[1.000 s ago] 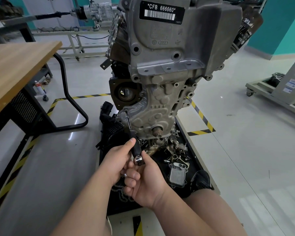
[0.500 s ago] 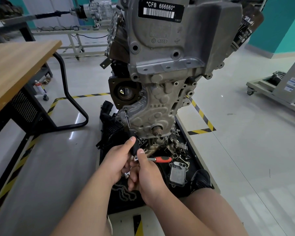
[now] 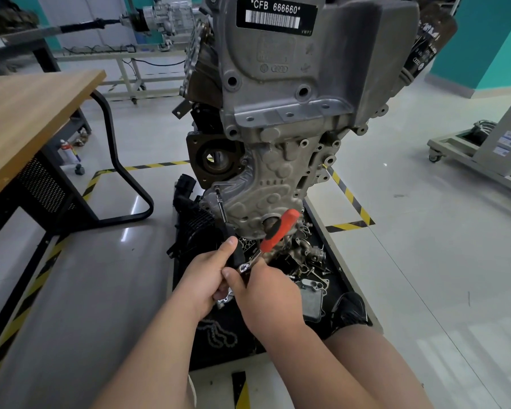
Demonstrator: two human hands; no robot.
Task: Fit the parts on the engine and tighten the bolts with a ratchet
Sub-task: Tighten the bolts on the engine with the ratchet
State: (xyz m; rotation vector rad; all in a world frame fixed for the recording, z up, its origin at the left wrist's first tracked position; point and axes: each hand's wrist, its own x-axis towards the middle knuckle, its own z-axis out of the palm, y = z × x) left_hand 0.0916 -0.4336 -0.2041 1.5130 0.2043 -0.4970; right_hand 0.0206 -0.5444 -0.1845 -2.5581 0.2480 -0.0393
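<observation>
Left hand (image 3: 202, 277): curled round the black extension bar (image 3: 222, 211), whose tip is against the grey cast-metal engine (image 3: 278, 172).
Right hand (image 3: 270, 296): grips the chrome head of the orange-handled ratchet (image 3: 278, 230).

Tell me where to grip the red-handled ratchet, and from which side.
Grip the red-handled ratchet at the outer end of its handle, coming from the right. The handle juts up and right from the chrome head, bare; the left hand on the black extension bar and the right hand crowd the head end. The far end likely gives most leverage.
</observation>
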